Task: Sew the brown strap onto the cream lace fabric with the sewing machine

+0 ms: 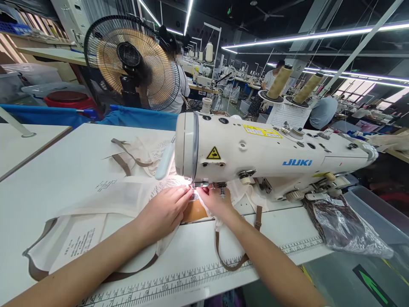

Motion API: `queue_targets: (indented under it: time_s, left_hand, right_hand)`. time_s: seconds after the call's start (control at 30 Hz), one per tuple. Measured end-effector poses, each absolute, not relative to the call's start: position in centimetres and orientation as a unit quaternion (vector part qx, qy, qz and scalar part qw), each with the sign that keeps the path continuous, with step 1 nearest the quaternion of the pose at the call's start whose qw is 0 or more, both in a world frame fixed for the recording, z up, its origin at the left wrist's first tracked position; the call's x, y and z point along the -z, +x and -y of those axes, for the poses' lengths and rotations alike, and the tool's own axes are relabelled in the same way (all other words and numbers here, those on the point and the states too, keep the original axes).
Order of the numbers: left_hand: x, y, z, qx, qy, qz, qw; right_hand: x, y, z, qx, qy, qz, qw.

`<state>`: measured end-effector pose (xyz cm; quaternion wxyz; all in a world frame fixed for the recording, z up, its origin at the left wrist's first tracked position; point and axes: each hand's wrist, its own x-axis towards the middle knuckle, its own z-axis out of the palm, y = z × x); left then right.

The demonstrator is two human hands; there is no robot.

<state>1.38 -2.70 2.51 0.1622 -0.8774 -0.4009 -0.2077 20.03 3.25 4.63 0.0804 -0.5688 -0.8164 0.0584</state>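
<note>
Head camera, looking down: a pale cream garment with lace and brown straps lies spread across the white worktop, its near edge fed under the needle area of a white JUKI sewing machine. Both bare forearms reach in from the bottom of the frame and converge at the lit spot beneath the machine head. The left hand lies palm down on the fabric, its fingers close together and pressing the cloth flat just left of the presser foot. The right hand comes in from the other side, wrist slightly raised, its fingers narrow and pinching the fabric edge right beside the foot; the two hands nearly touch. One brown strap loops off the front of the worktop over a printed ruler strip. A crumpled clear plastic bag sits to the right of the machine. Behind the worktop stands an electric fan, two thread cones rise behind the machine, and other workers sit at further stations.
</note>
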Motion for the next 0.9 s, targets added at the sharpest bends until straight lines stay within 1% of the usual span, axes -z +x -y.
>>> queue_targets:
  time_s: [0.2, 0.53, 0.9]
  left_hand:
    - [-2.49, 1.31, 2.63, 0.211, -0.878, 0.395, 0.169]
    - [-2.50, 1.14, 2.60, 0.199, -0.879, 0.398, 0.169]
    - [-2.52, 1.42, 2.59, 0.210, -0.875, 0.400, 0.171]
  right_hand:
    - [-4.38, 20.02, -3.63, -0.059, -0.582, 0.804, 0.107]
    - [-3.93, 19.95, -3.78, -0.049, -0.598, 0.793, 0.103]
    - [-4.19, 19.98, -3.37, -0.013, -0.570, 0.817, 0.093]
